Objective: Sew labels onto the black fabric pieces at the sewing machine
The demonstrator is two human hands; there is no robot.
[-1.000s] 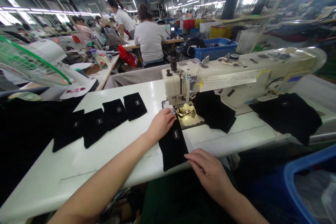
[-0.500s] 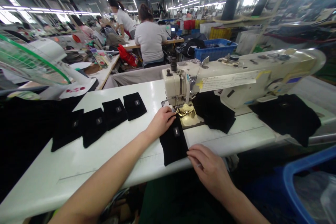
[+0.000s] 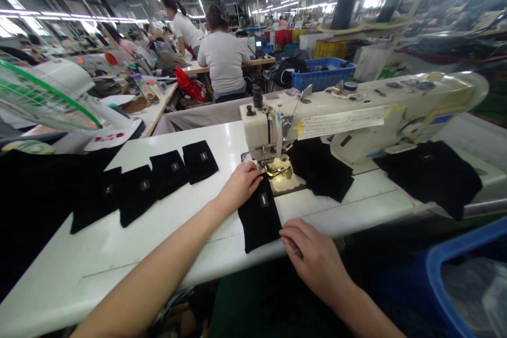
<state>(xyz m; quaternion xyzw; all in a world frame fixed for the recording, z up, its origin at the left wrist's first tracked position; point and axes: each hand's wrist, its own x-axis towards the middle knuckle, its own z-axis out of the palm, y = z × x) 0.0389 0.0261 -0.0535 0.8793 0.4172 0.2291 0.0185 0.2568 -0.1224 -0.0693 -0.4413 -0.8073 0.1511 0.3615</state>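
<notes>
A black fabric piece (image 3: 259,229) with a small dark label lies on the white table, its far end at the presser foot (image 3: 276,170) of the sewing machine (image 3: 259,134). My left hand (image 3: 241,186) is closed on the far left edge of this piece, close beside the foot, and its fingertips are partly hidden. Lower down, my right hand (image 3: 312,253) pinches the near right edge between thumb and fingers. To the left, several similar labelled black pieces (image 3: 170,177) lie in a slanting, partly overlapping row.
Black fabric (image 3: 322,171) lies under the machine arm, with another black heap (image 3: 431,174) farther right. A blue bin (image 3: 433,274) stands at the lower right. A fan (image 3: 43,97) is at the left. Beyond the table, a person in a white top (image 3: 224,58) sits facing away.
The camera view has swung very slightly, so everything sits a little farther left. Both hands keep the same hold on the black fabric piece.
</notes>
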